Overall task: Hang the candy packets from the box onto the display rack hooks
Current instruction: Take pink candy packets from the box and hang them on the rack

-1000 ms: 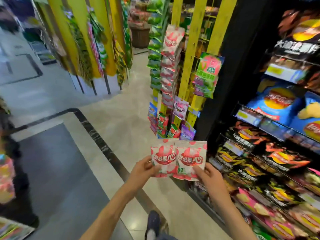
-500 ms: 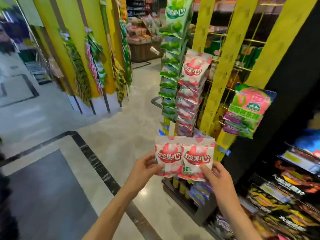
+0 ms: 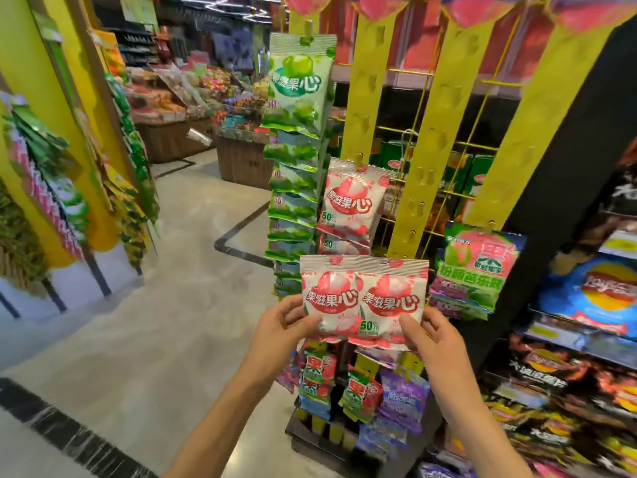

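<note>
Candy packets, held (image 3: 363, 298): two white-and-pink lychee-print pouches, upright, side by side with edges overlapping, possibly with more stacked behind, raised in front of the display rack (image 3: 431, 139). Rack: yellow vertical hanging strips on a wire grid; one strip carries a column of green apple packets (image 3: 299, 88), the next a matching pink packet (image 3: 353, 198) hung upright above further ones.

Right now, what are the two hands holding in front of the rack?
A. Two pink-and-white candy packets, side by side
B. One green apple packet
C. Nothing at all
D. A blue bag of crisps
A: the left hand grips one pink packet and the right hand grips the other packet, side by side below the matching ones hung on the rack.
</note>
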`<state>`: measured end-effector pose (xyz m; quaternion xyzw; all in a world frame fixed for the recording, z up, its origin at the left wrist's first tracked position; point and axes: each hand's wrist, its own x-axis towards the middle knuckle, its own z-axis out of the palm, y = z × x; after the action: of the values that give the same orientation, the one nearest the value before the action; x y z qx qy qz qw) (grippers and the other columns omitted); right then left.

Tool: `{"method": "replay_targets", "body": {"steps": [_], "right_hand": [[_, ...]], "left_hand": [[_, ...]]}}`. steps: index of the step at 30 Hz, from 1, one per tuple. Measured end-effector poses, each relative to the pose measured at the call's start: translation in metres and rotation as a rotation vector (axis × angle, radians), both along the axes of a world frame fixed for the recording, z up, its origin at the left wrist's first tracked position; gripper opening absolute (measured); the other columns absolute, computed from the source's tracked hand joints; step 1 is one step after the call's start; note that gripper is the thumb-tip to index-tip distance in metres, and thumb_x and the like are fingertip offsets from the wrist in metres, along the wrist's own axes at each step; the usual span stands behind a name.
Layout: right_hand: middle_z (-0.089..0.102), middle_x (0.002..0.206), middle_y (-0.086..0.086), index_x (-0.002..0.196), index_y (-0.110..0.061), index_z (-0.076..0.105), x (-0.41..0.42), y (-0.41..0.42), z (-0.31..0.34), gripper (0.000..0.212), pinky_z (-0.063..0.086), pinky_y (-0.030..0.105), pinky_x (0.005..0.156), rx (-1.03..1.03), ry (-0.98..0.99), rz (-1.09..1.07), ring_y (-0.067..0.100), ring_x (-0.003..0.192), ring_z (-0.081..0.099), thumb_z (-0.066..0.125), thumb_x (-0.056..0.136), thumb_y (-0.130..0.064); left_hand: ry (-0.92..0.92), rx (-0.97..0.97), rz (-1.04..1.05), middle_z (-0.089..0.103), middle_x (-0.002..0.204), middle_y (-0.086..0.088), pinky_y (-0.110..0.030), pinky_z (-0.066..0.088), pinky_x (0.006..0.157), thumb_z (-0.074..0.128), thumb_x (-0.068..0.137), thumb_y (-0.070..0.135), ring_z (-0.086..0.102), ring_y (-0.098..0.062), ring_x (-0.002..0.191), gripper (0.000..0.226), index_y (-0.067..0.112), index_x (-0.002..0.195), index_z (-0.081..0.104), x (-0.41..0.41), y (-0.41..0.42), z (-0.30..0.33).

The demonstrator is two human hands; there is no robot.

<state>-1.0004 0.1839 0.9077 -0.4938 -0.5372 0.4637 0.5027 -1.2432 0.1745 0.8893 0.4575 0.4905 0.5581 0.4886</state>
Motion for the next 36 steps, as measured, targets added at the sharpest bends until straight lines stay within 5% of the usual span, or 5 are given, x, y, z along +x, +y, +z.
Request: {"method": "replay_targets", "body": {"steps": [17, 22, 26, 32, 36], "right_hand": [[0.073, 0.096, -0.008, 0.102, -0.03, 0.064, -0.056, 0.001, 0.078, 0.009, 0.052, 0.021, 0.082, 0.215, 0.096, -0.405, 0.007, 0.092, 0.072, 0.067, 0.095, -0.034], [0.071, 0.087, -0.01, 0.102, -0.02, 0.066, -0.052, 0.002, 0.069, 0.029, 0.053, 0.027, 0.086, 0.194, 0.116, -0.421, 0.015, 0.095, 0.069, 0.068, 0.086, -0.044], [0.065, 0.132, -0.012, 0.142, -0.024, 0.054, -0.045, 0.009, 0.061, 0.079, 0.047, 0.045, 0.111, 0.153, 0.151, -0.414, 0.016, 0.128, 0.059, 0.075, 0.077, -0.063], [0.074, 0.104, -0.019, 0.098, -0.041, 0.062, -0.044, 0.017, 0.066, 0.014, 0.048, 0.04, 0.107, 0.121, 0.133, -0.387, 0.015, 0.118, 0.065, 0.071, 0.088, -0.042], [0.066, 0.134, -0.011, 0.126, -0.04, 0.061, -0.044, 0.024, 0.061, 0.07, 0.044, 0.049, 0.114, 0.132, 0.128, -0.388, 0.02, 0.132, 0.057, 0.078, 0.068, -0.076]], "left_hand": [[-0.163, 0.25, -0.168, 0.071, 0.125, 0.005, -0.033, 0.057, 0.097, 0.069, 0.097, 0.023, 0.067, -0.009, 0.116, 0.034, 0.024, 0.13, 0.063, -0.013, 0.135, 0.133], [-0.152, 0.282, -0.144, 0.073, 0.122, 0.003, -0.041, 0.058, 0.098, 0.068, 0.098, 0.022, 0.069, -0.015, 0.116, 0.034, 0.019, 0.132, 0.063, 0.0, 0.155, 0.153], [-0.127, 0.285, -0.09, 0.075, 0.116, 0.006, -0.043, 0.059, 0.097, 0.066, 0.099, 0.02, 0.07, -0.015, 0.111, 0.018, 0.025, 0.117, 0.068, 0.009, 0.158, 0.15], [0.01, 0.296, 0.027, 0.072, 0.125, 0.005, -0.045, 0.056, 0.1, 0.067, 0.096, 0.04, 0.066, -0.014, 0.119, 0.041, 0.022, 0.133, 0.064, 0.006, 0.156, 0.122], [0.025, 0.34, 0.056, 0.071, 0.126, 0.01, -0.04, 0.057, 0.1, 0.065, 0.099, 0.039, 0.066, -0.008, 0.117, 0.042, 0.024, 0.137, 0.062, 0.003, 0.146, 0.119]]}}
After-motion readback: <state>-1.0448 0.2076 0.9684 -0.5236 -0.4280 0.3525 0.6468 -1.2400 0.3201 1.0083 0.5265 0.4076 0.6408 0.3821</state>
